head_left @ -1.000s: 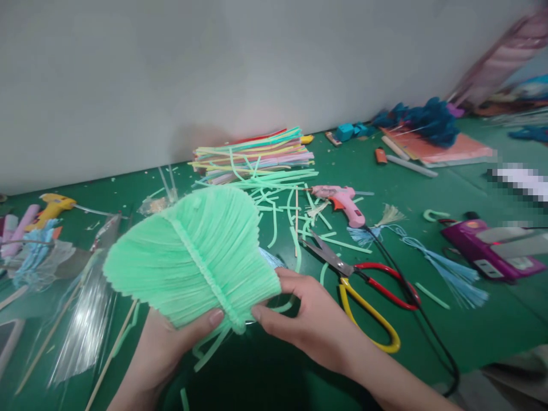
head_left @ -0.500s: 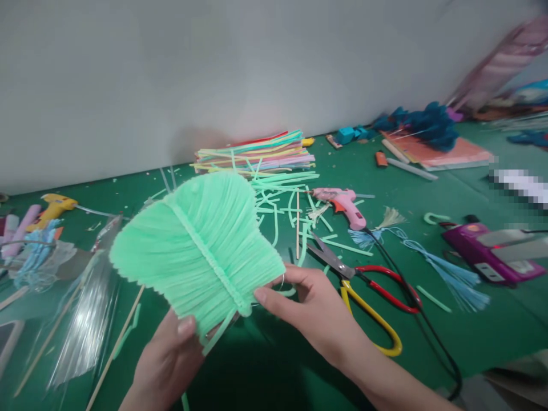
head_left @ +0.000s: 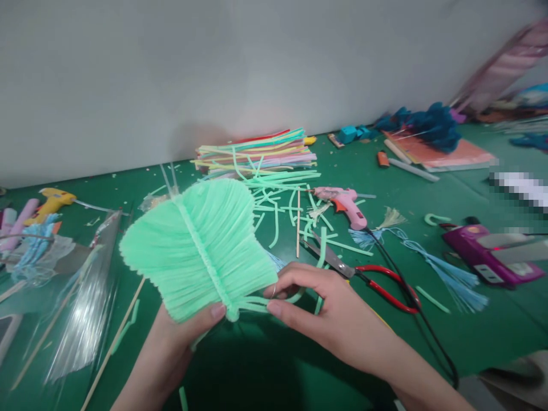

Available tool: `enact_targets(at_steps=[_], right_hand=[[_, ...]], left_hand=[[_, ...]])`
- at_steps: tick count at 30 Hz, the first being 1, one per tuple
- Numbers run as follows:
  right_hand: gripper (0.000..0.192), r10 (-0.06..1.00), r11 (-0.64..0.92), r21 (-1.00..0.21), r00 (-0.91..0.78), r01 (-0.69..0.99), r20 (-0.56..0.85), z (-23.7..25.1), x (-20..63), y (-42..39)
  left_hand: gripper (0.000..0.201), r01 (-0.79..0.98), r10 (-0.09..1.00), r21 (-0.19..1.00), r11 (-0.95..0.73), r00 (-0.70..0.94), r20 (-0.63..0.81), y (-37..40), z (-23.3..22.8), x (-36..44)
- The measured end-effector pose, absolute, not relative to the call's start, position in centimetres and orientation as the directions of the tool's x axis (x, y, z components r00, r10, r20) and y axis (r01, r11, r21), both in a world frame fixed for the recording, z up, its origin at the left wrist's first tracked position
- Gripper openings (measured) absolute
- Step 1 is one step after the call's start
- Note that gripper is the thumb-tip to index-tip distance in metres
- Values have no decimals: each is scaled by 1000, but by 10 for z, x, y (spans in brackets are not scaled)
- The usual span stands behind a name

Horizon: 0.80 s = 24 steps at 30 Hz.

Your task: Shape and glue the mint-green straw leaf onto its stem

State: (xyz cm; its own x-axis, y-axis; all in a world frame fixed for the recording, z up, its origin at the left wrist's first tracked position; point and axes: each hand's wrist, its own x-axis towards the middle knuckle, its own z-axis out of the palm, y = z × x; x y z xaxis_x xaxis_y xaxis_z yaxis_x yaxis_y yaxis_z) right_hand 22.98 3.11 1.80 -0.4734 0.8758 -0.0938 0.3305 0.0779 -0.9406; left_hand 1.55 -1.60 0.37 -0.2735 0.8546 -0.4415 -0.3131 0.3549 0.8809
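Observation:
A fan-shaped leaf (head_left: 222, 228) made of mint-green pipe cleaners, with a thick rib down its middle, is held up over the table. My left hand (head_left: 175, 337) grips its lower edge, thumb on top beside the rib's end and fingers hidden underneath. At the rib's base, my right hand (head_left: 329, 308) pinches loose green pipe cleaner ends (head_left: 252, 303) between thumb and fingers. More green strands pass out behind that hand. Scissors (head_left: 379, 279) with a red handle lie partly hidden behind my right hand.
Cut green pieces (head_left: 276, 222) lie scattered before a multicoloured pipe cleaner bundle (head_left: 261, 151). A pink glue gun (head_left: 353, 211) trails its cord rightward, near blue tassels (head_left: 454, 274) and a purple device (head_left: 483, 251). At left are a yellow glue gun (head_left: 53, 202), a clear plastic sleeve (head_left: 85, 308) and a wooden stick (head_left: 113, 348).
The leaf has shifted slightly right and down and turned a little. My right hand has gone from the leaf's lower right edge to the strand ends, now drawn rightward. My left thumb has moved nearer the rib.

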Motion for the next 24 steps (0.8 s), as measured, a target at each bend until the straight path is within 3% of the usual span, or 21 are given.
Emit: enact_targets(at_steps=[7,19,24], right_hand=[[10,879,335,-818,-468,468,92,14,243,30],[5,906,79,-951,-419,300,-57,19,240,36],[6,855,37,-945,-501,324,-138,16,242,37]], left_hand=[[83,-291,846,886,361,-298,-443,-15,6,16],[79,-345,823,833,432,-226,-520,-21,5,11],[78,-372,831,826,424,-202,-518,-20,3,9]])
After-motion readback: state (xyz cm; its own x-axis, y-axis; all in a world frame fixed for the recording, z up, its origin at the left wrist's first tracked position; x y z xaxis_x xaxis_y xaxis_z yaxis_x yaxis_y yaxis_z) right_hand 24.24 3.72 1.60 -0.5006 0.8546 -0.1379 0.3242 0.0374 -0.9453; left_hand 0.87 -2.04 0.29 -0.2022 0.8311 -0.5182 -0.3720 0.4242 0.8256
